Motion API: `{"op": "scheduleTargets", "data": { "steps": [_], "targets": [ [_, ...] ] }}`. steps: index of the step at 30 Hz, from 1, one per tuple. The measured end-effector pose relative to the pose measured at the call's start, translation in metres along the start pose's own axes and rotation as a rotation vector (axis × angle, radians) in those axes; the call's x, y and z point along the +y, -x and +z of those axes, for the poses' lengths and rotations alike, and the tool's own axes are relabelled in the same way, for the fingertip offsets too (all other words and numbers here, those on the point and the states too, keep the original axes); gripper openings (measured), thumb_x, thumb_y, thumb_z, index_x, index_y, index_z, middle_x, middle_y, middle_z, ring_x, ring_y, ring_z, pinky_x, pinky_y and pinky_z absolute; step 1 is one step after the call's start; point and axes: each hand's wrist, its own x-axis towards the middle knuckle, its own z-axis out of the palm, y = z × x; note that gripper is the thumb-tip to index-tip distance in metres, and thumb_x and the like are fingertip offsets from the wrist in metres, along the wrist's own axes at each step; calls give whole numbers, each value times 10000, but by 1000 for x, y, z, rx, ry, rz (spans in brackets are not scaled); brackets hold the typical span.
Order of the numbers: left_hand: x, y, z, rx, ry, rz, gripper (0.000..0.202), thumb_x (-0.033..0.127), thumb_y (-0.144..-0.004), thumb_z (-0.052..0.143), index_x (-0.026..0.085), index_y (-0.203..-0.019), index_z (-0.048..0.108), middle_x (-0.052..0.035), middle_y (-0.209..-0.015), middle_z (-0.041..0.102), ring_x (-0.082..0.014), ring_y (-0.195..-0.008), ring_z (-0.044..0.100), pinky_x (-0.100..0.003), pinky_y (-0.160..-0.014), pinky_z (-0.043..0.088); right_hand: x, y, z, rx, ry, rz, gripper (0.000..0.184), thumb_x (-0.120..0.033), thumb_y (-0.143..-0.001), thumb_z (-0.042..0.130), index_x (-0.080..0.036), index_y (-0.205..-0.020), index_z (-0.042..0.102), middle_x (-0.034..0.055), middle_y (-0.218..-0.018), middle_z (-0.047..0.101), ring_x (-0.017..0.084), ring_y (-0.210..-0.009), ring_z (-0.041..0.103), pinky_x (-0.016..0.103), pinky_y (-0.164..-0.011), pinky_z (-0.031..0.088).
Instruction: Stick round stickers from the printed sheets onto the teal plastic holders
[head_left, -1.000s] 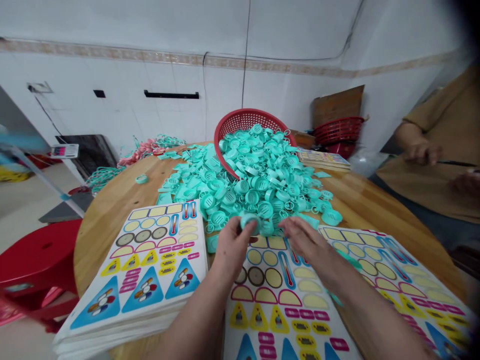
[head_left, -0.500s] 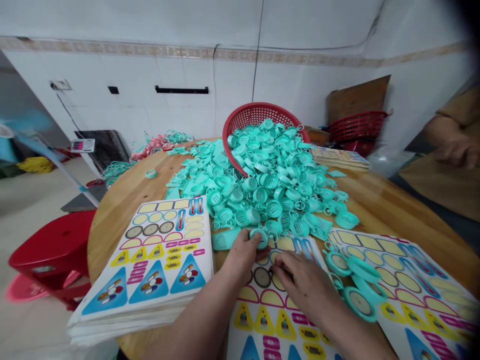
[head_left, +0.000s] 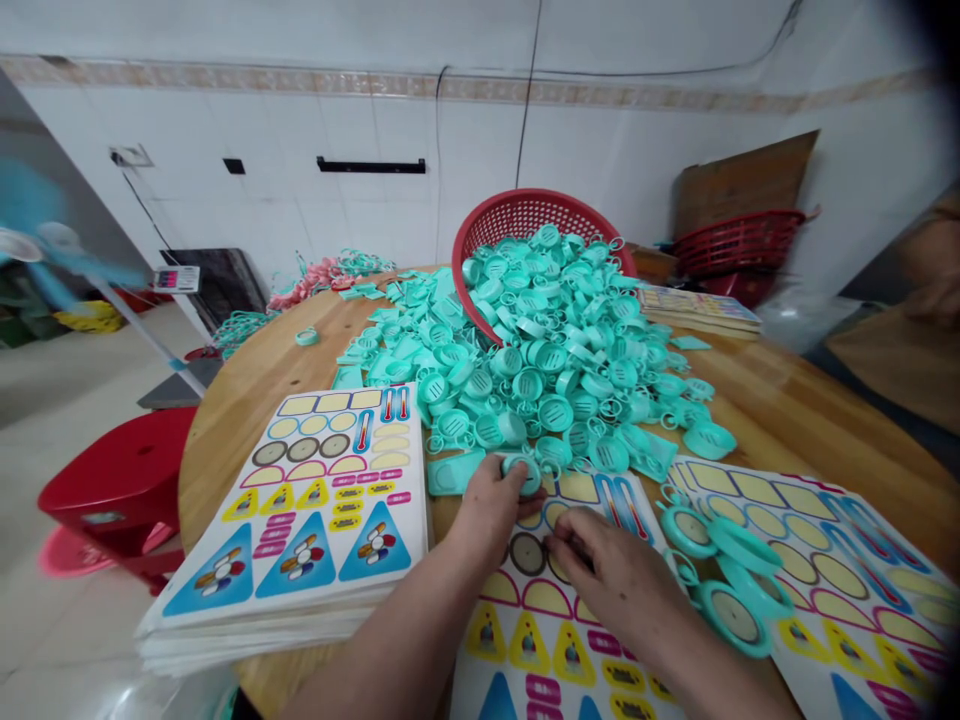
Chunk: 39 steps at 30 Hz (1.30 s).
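Note:
My left hand (head_left: 491, 510) grips a round teal plastic piece (head_left: 523, 474) between thumb and fingers, above the top of a sticker sheet (head_left: 525, 650). To its right, my right hand (head_left: 600, 555) has its fingertips pinched together at a grey round sticker (head_left: 529, 553) on that sheet; whether anything is in the pinch is too small to see. Beyond both hands spreads a heap of teal round pieces (head_left: 555, 410). Several teal pieces with grey dial stickers (head_left: 731, 610) lie by my right wrist, on another sticker sheet (head_left: 832, 540).
A tipped red basket (head_left: 469, 235) spills the heap over the round wooden table (head_left: 247, 400). A thick stack of sticker sheets (head_left: 292, 540) lies left. A red stool (head_left: 120, 470) stands beside the table. Another person's torso (head_left: 892, 350) is at the right edge.
The camera view has shifted slightly, so the scene sits a little further right. My left hand keeps the teal piece; my right fingers stay pinched near the grey stickers.

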Motion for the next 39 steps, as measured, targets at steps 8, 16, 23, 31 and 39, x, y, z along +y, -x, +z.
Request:
{"op": "scheduleTargets", "data": {
  "steps": [8, 16, 23, 31, 39],
  "targets": [
    [-6, -6, -3, -12, 53, 12, 62, 210, -787, 565, 166, -826, 543, -28, -720, 605, -168, -662, 640, -368, -747, 532, -6, -2, 1, 43, -323, 44, 159, -294, -742, 565, -217, -663, 450, -40, -626, 527, 129, -598, 503, 237, -548, 341],
    [2, 3, 0, -149, 160, -4, 154, 249, -754, 645, 145, -820, 553, -46, -763, 624, -145, -683, 622, -299, -699, 529, 12, 1, -29, 237, -816, 174, 280, -442, -722, 613, -226, -652, 447, -72, -563, 363, 105, -527, 336, 221, -475, 272],
    [5, 17, 9, -336, 354, -80, 273, 351, -866, 504, 106, -953, 586, -120, -915, 669, -175, -794, 657, -284, -724, 532, 26, -1, -33, 287, -791, 138, 275, -438, -758, 589, -215, -678, 447, -60, -627, 368, 114, -585, 346, 235, -525, 291],
    [5, 21, 12, -382, 421, -45, 281, 367, -869, 500, 112, -935, 597, -124, -928, 680, -194, -809, 658, -319, -766, 512, 32, 2, -38, 244, -667, 103, 226, -388, -824, 526, -226, -706, 422, -53, -630, 385, 115, -577, 377, 231, -508, 328],
    [-1, 17, 8, -391, 407, -18, 363, 426, -874, 468, 124, -1012, 616, -133, -1089, 649, -210, -959, 609, -294, -781, 469, 29, 1, -40, 278, -482, 100, 221, -401, -812, 539, -230, -721, 434, -53, -643, 429, 119, -589, 412, 230, -534, 365]
  ]
}}
